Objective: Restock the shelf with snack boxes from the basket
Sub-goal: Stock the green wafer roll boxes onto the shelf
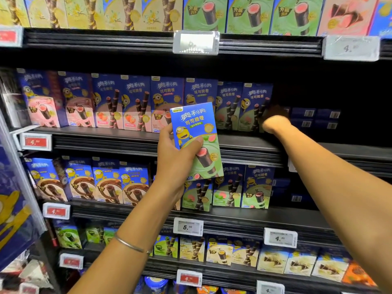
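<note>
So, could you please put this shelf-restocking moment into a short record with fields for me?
left hand: grips a blue-and-green snack box, upright, slightly tilted, in front of the shelves
right hand: reaches into the second shelf, beside the rightmost standing box; fingers hidden in shadow
gap: dark space to the right of that row, flat boxes stacked at the back
basket: not in view

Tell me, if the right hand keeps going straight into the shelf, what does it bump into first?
Probably the dark boxes lying flat at the back of that shelf. The right hand reaches into the dark gap beside the upright green box; depth is hard to judge.
</note>
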